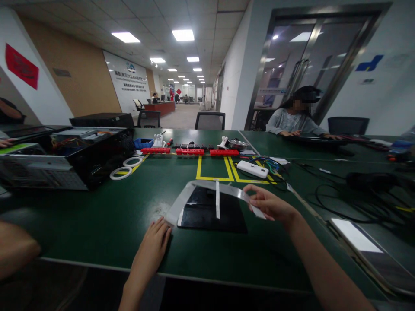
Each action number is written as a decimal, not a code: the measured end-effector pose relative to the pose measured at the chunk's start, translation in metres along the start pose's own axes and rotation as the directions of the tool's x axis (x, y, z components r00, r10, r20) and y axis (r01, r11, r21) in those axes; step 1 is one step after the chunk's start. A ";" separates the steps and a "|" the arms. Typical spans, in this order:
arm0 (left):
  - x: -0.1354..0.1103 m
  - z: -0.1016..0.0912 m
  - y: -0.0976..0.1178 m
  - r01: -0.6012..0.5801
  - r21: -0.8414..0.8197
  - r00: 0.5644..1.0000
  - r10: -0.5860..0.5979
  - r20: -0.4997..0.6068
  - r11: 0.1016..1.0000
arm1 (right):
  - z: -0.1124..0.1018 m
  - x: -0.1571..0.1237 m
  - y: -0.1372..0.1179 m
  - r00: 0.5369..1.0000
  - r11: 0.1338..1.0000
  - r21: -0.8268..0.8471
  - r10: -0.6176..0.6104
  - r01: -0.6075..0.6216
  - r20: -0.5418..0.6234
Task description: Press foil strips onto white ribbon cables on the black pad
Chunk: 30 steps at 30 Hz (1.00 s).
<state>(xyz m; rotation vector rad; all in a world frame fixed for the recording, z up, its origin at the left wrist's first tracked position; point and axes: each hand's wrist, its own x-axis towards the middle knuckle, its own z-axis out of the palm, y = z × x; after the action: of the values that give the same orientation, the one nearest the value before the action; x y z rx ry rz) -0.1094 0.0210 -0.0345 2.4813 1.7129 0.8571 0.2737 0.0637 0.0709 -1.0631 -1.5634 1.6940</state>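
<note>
A flat black panel (207, 214) lies on the green table in front of me, with a narrow white strip (218, 201) running across its face. Pinched between the thumb and fingers of my right hand (267, 203) is a long translucent strip of tape (231, 190). The tape arches over the panel's far side and slopes down along its left edge. My left hand (158, 237) lies on the table with its fingers stretched flat, the tips at the tape's lower left end. Whether they press on it I cannot tell.
Two white rings (121, 173) lie beside an opened computer case (65, 160) on the left. Red blocks (190, 151) line the back. A white device (252, 169) and cables (327, 194) are on the right, with a phone-like slab (372, 259). Another person (296, 116) sits opposite.
</note>
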 end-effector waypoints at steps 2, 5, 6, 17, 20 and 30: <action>0.000 0.002 -0.002 0.006 -0.007 1.000 -0.006 -0.015 1.000 | 0.001 -0.001 0.007 0.993 0.995 -0.026 0.095 -0.093 0.073; 0.000 0.004 -0.004 0.012 -0.012 0.999 -0.013 -0.038 1.000 | 0.004 -0.001 0.014 0.972 0.975 -0.088 0.213 -0.205 0.096; 0.000 0.005 -0.004 0.010 -0.010 0.999 -0.011 -0.045 1.000 | 0.005 -0.001 0.016 0.968 0.968 -0.110 0.235 -0.225 0.092; 0.009 -0.005 0.017 -0.059 -0.002 0.996 0.059 -0.062 0.998 | 0.011 0.004 0.019 0.961 0.939 -0.247 0.266 -0.241 0.075; 0.018 -0.011 0.045 -0.155 -0.009 0.988 0.155 -0.018 0.988 | 0.012 0.005 0.019 0.960 0.929 -0.279 0.272 -0.243 0.069; 0.040 -0.001 0.106 -0.299 0.036 0.920 0.278 0.277 0.954 | 0.012 0.007 0.020 0.960 0.913 -0.328 0.274 -0.241 0.058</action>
<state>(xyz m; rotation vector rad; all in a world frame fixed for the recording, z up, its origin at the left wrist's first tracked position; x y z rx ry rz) -0.0082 0.0133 0.0155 2.7931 1.3408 0.4364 0.2617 0.0609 0.0500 -1.4187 -1.8786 1.7247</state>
